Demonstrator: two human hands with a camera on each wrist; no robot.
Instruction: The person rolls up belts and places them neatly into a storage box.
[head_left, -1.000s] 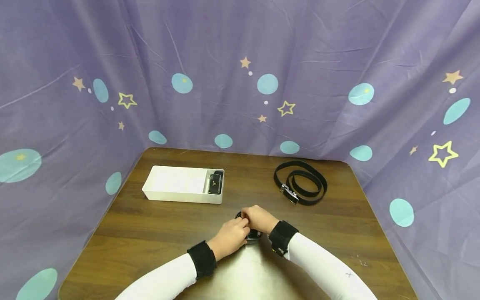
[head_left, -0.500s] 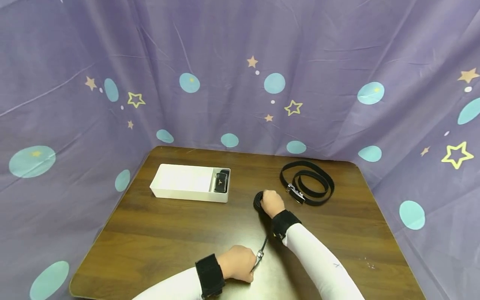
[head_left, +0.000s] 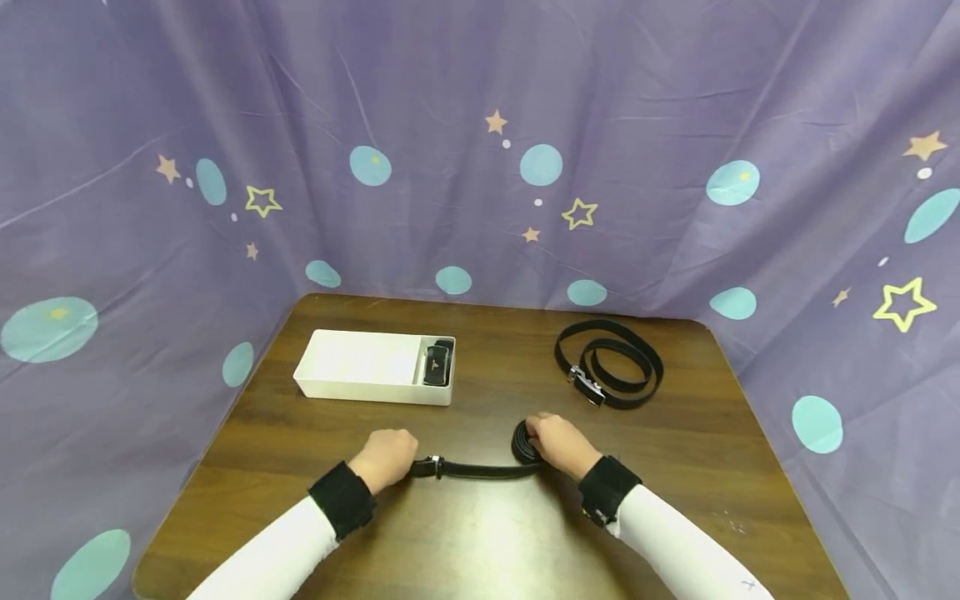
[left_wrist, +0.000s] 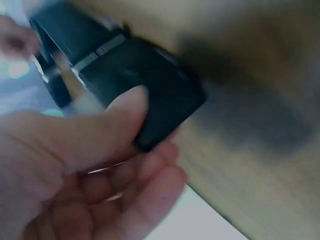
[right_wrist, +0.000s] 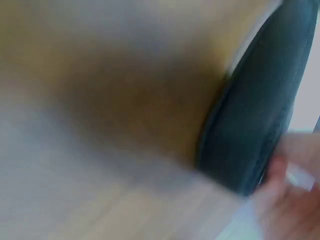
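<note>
A black belt (head_left: 487,472) stretches between my two hands above the near middle of the table. My left hand (head_left: 387,458) pinches its buckle end; in the left wrist view the thumb lies over the dark buckle plate (left_wrist: 150,85). The other end is wound in a tight coil (head_left: 522,442), gripped at its right side by my right hand (head_left: 561,443). Seen from the right wrist, the fingers (right_wrist: 280,185) hold the edge of the wide black strap (right_wrist: 255,105), which is blurred.
A white box (head_left: 360,367) stands at the back left, with a black belt with a plate buckle (head_left: 437,365) in its right compartment. Another black belt (head_left: 611,362), loosely coiled with a silver buckle, lies at the back right. A purple curtain (head_left: 450,150) surrounds the wooden table (head_left: 300,433).
Both hands were together over the coiled belt; then the left hand drew the buckle end toward the body. Now it has swung out left, and the right hand has come nearer with the coil.
</note>
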